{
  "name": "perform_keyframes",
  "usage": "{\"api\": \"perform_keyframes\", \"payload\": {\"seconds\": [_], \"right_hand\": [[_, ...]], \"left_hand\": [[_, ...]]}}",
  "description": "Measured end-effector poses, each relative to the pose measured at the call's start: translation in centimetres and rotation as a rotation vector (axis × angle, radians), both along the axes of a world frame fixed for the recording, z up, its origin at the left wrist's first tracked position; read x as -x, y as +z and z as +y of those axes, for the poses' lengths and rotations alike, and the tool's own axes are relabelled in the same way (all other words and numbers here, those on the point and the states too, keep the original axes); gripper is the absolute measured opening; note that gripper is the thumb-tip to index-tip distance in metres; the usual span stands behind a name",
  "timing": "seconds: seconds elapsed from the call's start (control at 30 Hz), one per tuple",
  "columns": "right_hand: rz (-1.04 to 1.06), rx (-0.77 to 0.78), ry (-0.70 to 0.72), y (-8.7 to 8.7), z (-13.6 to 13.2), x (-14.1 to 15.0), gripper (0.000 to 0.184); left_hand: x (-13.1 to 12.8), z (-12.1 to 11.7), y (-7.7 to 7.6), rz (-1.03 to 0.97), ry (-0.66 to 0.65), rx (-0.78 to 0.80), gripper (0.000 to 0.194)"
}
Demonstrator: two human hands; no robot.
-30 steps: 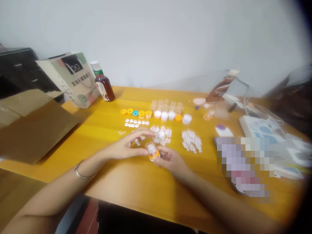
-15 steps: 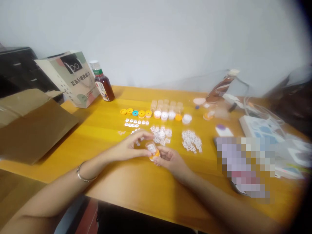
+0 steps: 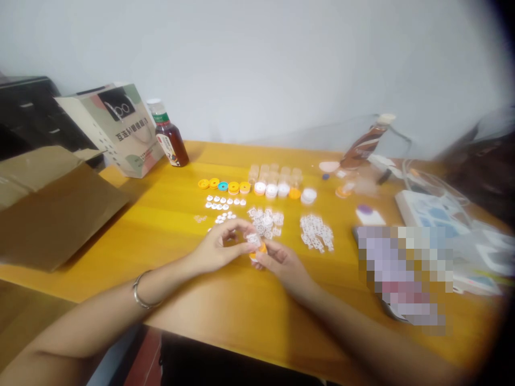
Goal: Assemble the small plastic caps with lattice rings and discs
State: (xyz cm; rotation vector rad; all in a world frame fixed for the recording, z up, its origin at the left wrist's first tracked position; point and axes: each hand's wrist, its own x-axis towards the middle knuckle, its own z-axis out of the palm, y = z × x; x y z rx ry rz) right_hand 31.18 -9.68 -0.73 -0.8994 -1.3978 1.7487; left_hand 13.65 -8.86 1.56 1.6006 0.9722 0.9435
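Observation:
A small container (image 3: 263,250) with a clear top and an orange-and-white base is held between my two hands above the table. My left hand (image 3: 217,251) curls its thumb and fingers round the clear top, where white bits show. My right hand (image 3: 287,268) grips the orange base with thumb and fingers. Beyond them lie a pile of white openwork plastic pieces (image 3: 265,221) and, to its right, a second white pile (image 3: 316,233). Small white round pieces (image 3: 225,217) lie just past my left hand. My fingers partly hide the container.
Orange, blue and white round caps (image 3: 234,187) form a row, with clear cups (image 3: 274,174) behind. A cardboard box (image 3: 56,209), paper bag (image 3: 124,131) and dark red drink bottle (image 3: 173,142) stand left. At right are a brown bottle (image 3: 364,142) and a white tray (image 3: 426,220).
My left hand has moved slightly right and its fingers have closed onto the clear top. The container has shifted a little to the right, still in my right hand.

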Motion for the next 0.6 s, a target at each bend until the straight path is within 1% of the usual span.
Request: {"api": "perform_keyframes", "payload": {"seconds": [0.1,0.2,0.27,0.37,0.47,0.53,0.6], "right_hand": [[0.029,-0.001,0.043,0.0,-0.1,-0.1,0.03],[0.109,-0.008,0.105,-0.2,-0.3,-0.3,0.032],[0.149,0.0,0.124,-0.5,-0.4,-0.3,0.034],[0.166,0.014,0.116,-0.8,-0.3,-0.4,0.037],[0.173,0.033,0.119,-1.0,-0.1,-0.5,0.037],[0.174,0.05,0.13,-1.0,-0.1,-0.5,0.037],[0.192,0.085,0.155,-0.9,-0.3,-0.4,0.039]], "left_hand": [[-0.2,-0.3,-0.1,-0.157,-0.086,0.092,0.026],[-0.4,-0.6,0.0,-0.279,-0.185,0.174,0.026],[-0.4,-0.7,0.1,-0.307,-0.196,0.19,0.027],[-0.2,-0.4,0.4,-0.288,-0.211,0.182,0.029],[0.1,0.1,0.4,-0.205,-0.314,0.169,0.035],[0.1,0.2,0.4,-0.175,-0.371,0.158,0.032],[0.1,0.2,0.3,-0.167,-0.398,0.15,0.023]]}}
